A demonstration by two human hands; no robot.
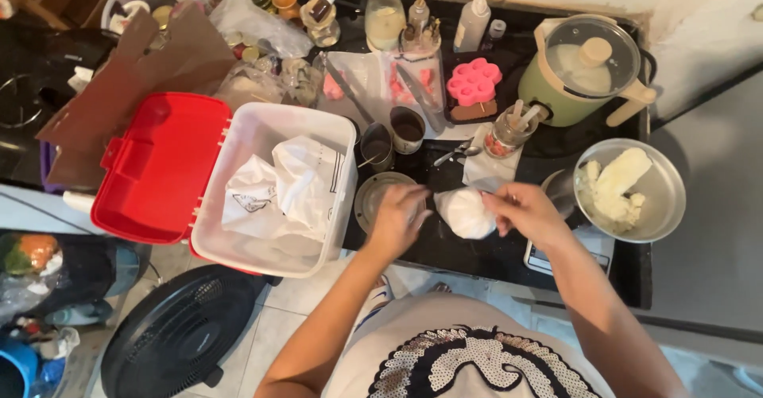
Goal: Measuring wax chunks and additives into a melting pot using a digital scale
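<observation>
From the head view we see our left hand (397, 219) and right hand (528, 215) both closed on a small white bag (466, 213), gripping it from either side above the dark tabletop (453, 251). A metal bowl (664, 207) of white chunks sits just right of it, and an open white bin (262, 124) with a red lid (163, 163) lies to the left.

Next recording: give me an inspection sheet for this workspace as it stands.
Surface: dark counter, crowded at the back.
Job's things: white bag of pale material, between both hands.
Clutter: metal bowl of white chunks, green pot with glass lid, pink mould, two small cups, bottles, open white box with red lid.
Grips: left hand and right hand both grip the bag.
Cables: nothing seen.
Surroundings: tiled floor, black fan.
</observation>
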